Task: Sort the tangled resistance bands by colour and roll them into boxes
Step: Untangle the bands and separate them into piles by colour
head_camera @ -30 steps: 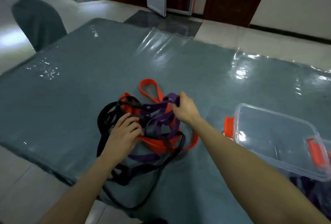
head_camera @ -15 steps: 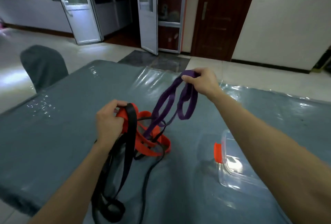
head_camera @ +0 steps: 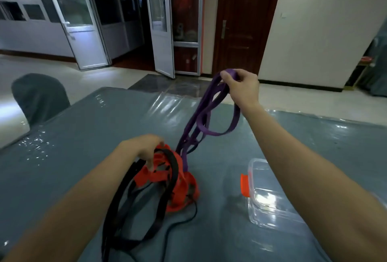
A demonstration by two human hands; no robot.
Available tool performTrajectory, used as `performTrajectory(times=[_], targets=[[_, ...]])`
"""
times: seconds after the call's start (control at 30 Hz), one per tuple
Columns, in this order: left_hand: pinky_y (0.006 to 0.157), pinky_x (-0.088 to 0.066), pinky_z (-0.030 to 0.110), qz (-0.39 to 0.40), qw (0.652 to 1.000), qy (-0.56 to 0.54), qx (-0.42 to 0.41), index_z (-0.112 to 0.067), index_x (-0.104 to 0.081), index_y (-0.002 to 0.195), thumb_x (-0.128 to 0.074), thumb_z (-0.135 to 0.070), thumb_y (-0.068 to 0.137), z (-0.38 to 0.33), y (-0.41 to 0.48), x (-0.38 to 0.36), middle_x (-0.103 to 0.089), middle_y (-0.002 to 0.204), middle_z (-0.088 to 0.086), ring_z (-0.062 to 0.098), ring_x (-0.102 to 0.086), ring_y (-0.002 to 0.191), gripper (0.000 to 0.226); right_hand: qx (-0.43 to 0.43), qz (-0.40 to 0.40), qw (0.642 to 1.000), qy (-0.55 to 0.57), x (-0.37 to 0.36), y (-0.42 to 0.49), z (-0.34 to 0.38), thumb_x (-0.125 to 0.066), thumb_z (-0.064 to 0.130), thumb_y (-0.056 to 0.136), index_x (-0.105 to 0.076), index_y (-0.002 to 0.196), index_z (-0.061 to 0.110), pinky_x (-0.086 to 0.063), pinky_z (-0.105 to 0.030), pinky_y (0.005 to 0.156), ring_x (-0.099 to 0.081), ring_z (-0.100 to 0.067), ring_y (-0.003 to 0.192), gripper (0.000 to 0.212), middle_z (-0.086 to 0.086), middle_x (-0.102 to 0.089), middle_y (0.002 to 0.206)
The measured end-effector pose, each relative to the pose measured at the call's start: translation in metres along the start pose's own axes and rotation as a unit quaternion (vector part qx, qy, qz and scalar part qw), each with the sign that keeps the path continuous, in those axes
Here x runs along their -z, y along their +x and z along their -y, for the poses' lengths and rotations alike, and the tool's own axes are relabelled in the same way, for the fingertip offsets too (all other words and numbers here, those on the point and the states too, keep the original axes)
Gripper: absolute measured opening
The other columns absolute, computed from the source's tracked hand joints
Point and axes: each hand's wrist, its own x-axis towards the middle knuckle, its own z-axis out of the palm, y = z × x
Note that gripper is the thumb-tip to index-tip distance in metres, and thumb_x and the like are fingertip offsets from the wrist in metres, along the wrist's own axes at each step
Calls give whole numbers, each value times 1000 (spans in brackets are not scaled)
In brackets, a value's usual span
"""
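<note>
Three colours of resistance band show in the head view, and they are not yet apart. The right hand [head_camera: 243, 87] is lifted high over the far part of the worktop [head_camera: 83, 136]. Its fingers [head_camera: 228, 79] are clenched round the top of the purple band [head_camera: 212, 134], which hangs from them in several long loops. The lower ends of these loops run down into the knot, so I judge that they are caught there.

The left hand [head_camera: 142, 146] is lower and nearer. Its fingers curl round the orange band [head_camera: 144, 178], which sits in a bunch on the worktop. The black band [head_camera: 173, 174] crosses over this bunch, passes just beside the same hand and falls toward the near edge. Whether the left fingers pinch the black one too, I cannot tell. On the right of the worktop lies a clear box [head_camera: 257, 161] with an orange clasp [head_camera: 244, 185], well apart from the bunch.

The step in hand seems to be the separating of purple from the rest. The next move asks the left hand to keep the bunch down while the right draws the purple loops up and away until they slip free. If they catch, some slack and a passing through the loop may be needed. Rolling comes only after that.
</note>
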Motion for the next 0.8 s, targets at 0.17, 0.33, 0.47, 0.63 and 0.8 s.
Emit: performTrajectory(times=[0.17,0.33,0.47,0.63,0.8], targets=[[115,-47,35,-78,988,-136,-7,-16,-56,152,-92,-48,84,-26,10,-40,-60,155,5,26,-59,139,83,11,18,1000,-9,20,12,11,-78,40,97,-80,108,17,-66,-47,86,-80,-20,89,25,-2,-82,95],[129,-34,40,-69,936,-345,-3,-13,-20,173,-86,-61,86,-74,13,-74,-35,175,6,28,-38,159,120,13,-39,998,57,36,9,7,-75,32,100,-78,108,20,-66,-44,88,-80,-19,90,14,-1,-81,96],[110,-52,43,-85,947,-310,-6,-13,-54,153,-76,-44,102,-102,20,-110,-70,138,12,32,-66,131,64,16,-60,995,79,55,9,1,-73,31,101,-79,108,18,-66,-45,89,-79,-23,96,15,-3,-80,98],[75,-46,43,-182,920,-348,-9,-2,-71,98,-64,-22,110,-89,28,-72,-74,91,18,34,-72,92,25,-2,-55,998,10,72,10,-19,-67,31,105,-71,116,16,-67,-45,88,-80,-19,89,19,-5,-79,102],[88,-59,42,-239,900,-361,-46,-16,-66,111,-80,-17,96,-56,9,28,-77,106,1,17,-74,95,20,-40,-18,998,-47,58,-8,-52,-66,31,107,-68,120,18,-66,-52,85,-80,-16,83,19,-3,-77,101]])
